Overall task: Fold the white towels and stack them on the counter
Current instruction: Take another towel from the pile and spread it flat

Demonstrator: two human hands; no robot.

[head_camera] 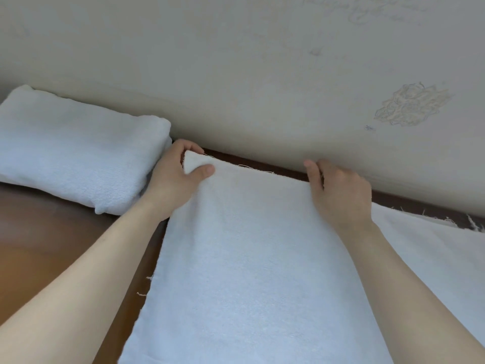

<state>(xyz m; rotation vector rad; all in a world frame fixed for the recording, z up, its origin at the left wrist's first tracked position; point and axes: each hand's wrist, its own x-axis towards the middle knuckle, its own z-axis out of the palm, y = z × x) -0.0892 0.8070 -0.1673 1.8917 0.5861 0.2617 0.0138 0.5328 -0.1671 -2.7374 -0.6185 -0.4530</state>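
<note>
Towel [249, 258] lies spread mid-frame on counter [52, 245]; left hand [175, 177] pinches its far corner, right hand [338, 195] grips the far edge. Best keep both level, edges matched, before folding.

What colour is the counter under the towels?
Reddish-brown polished wood; the counter shows best in the head view, left of the spread towel.

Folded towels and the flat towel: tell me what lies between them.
In the head view, the left hand, pinching a corner of the flat towel, lies beside the folded towels; nearer, a strip of bare brown counter.
</note>
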